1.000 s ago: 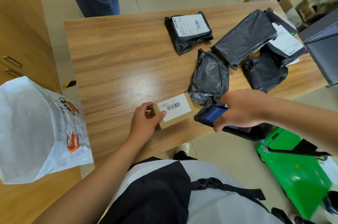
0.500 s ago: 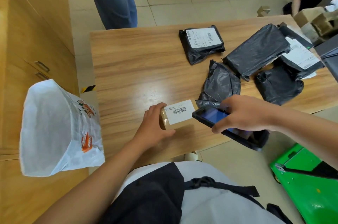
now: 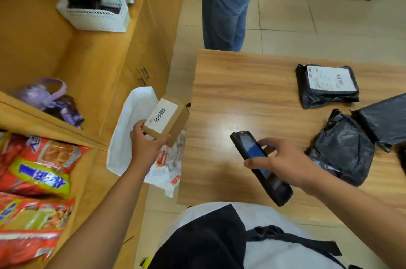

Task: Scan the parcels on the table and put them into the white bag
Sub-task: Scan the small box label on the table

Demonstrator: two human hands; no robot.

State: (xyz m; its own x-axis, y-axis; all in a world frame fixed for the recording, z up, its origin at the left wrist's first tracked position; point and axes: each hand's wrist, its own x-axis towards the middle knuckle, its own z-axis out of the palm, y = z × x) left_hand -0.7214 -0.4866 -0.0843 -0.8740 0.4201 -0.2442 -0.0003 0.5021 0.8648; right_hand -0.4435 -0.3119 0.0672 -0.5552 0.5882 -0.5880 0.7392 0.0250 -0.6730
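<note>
Cardboard parcel [image 3: 167, 118] is off the table [image 3: 230, 93] now. A second ago I had it pinned flat near the table's front edge with the scanner aimed at its label. Now my left hand [image 3: 146, 146] grips it by the near end, thumb on one side and fingers curled under the other, and has carried it out to the left. It hangs tilted, barcode label up, over the open mouth of the white bag [image 3: 126, 137], which stands just beyond and below that hand. The parcel is not in the bag yet

My right hand [image 3: 279, 163] has pulled away from the parcel. Its fingers and thumb are wrapped round the sides of the scanner [image 3: 249, 146], screen up, low over the table; I cannot tell whether the device touches the wood

I take this to mean the scan of this parcel is finished and the drop is the step in hand: lower the left hand a little and let go so the box falls inside rather than catching the rim

Black parcels remain for later: a crumpled one [image 3: 342, 154] just past my right hand, a labelled one [image 3: 327, 86] farther beyond it, and another [image 3: 386, 119] off to that hand's right
</note>
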